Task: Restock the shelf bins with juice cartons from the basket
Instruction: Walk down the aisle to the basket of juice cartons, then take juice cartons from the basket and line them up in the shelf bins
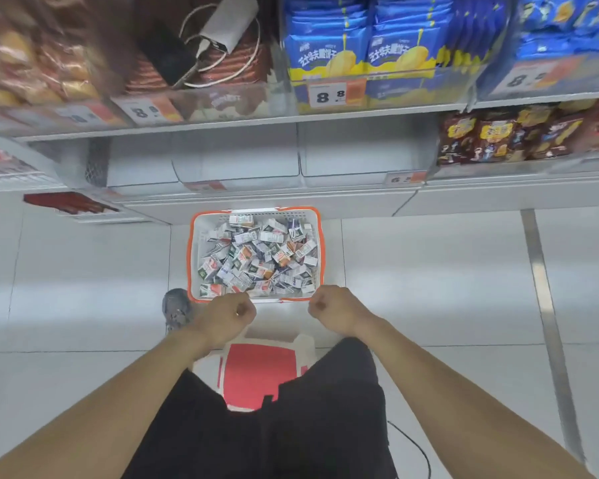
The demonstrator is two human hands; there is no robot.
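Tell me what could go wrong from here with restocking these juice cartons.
The cartons lie jumbled in the basket, so a hurried grab could crush or drop some. The basket sits on the floor close to a shoe, so a step forward might kick it. Both the left hand and right hand are curled, holding nothing, and the empty clear bins sit low under the shelf above, so loading them looks awkward.

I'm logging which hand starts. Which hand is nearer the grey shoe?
Left. The left hand hangs just right of the shoe; the right hand is beyond the basket's far corner.
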